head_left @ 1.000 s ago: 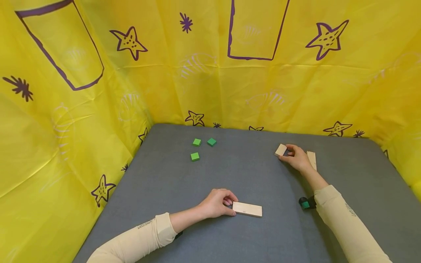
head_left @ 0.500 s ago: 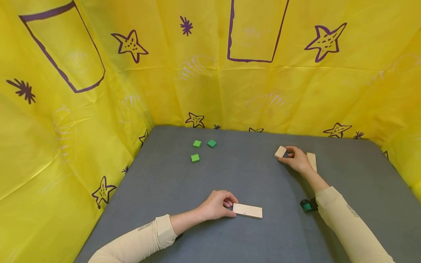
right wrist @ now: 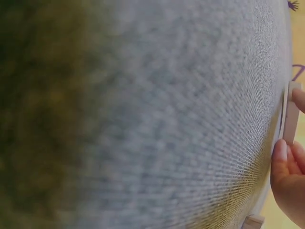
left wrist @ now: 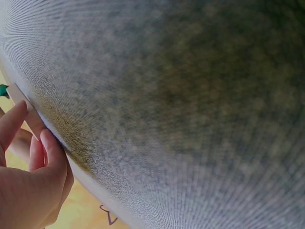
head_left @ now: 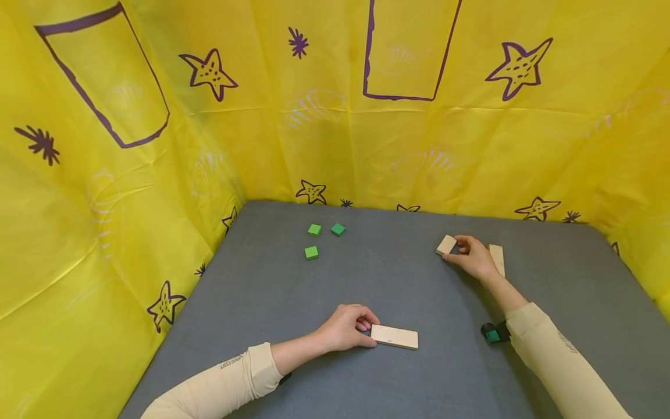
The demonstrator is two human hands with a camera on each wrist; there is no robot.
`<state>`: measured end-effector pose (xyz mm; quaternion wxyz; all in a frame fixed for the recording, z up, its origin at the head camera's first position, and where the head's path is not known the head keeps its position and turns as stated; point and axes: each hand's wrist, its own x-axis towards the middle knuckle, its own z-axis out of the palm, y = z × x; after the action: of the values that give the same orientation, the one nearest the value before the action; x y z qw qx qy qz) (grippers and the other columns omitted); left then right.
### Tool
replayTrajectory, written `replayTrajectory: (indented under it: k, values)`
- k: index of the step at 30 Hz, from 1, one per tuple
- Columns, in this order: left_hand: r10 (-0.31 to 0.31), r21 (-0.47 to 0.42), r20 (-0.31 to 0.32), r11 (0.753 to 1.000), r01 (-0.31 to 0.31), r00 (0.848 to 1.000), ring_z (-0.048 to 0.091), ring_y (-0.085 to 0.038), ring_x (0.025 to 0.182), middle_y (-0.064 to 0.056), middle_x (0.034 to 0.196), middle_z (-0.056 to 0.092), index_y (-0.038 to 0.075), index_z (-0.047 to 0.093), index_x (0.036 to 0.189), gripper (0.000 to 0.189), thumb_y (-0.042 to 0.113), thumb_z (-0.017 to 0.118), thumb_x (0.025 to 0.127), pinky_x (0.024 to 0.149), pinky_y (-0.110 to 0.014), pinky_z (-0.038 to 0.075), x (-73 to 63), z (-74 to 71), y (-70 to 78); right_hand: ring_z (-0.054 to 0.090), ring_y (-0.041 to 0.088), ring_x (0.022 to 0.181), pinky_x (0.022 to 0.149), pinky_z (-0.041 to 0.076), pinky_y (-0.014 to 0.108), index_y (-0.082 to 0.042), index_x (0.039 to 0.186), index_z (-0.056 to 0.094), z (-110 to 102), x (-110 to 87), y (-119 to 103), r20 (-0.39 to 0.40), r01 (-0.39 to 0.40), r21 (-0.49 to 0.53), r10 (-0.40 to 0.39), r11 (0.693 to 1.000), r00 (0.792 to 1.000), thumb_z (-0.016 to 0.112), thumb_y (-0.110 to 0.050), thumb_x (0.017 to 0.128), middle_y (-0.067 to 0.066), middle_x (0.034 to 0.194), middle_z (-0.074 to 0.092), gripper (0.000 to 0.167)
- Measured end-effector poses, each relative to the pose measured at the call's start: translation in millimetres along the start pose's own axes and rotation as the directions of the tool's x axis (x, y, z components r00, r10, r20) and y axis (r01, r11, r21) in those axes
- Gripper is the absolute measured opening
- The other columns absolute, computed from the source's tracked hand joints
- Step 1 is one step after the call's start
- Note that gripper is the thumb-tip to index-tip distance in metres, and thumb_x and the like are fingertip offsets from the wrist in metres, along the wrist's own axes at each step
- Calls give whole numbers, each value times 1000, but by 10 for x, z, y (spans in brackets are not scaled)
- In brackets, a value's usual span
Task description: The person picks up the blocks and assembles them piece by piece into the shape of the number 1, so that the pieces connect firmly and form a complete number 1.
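While pinching one wooden block (head_left: 395, 337) between left fingers (head_left: 369, 313), also grasping a second block (head_left: 445, 245) between right fingers (head_left: 454, 258).

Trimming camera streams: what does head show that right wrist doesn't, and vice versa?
Head only: three green blocks, the left hand, both sleeves.
Right wrist only: a close, low look at fingers on the held wooden block; no extra object I can identify.
Both: the right hand, that block, the gray table and the yellow curtain; another wooden block edges into the wrist view, which one is unclear.
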<state>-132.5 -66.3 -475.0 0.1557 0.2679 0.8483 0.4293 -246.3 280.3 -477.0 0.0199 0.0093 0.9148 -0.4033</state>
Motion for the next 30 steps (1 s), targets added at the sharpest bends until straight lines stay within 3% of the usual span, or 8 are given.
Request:
replayTrajectory:
  k: [19,30]
  values:
    - [5,8,-1,1000,-5,1000,58,-3,75,2,84,63,4,71,97,30,2,86,70,70,-17,50,-3,8,-8,47,41,118,92,43,49,4,141,41,46,-178,-60,30,-15,85,13,996,999,75,-32,86,29,133,48,74]
    - [8,-2,2,1000,-8,1000,59,-4,75,2,85,64,4,71,97,30,2,86,71,71,-17,50,-4,7,-11,53,40,114,93,44,53,3,138,45,123,-302,-152,52,48,57,-51,997,997,76,-32,85,29,125,55,71]
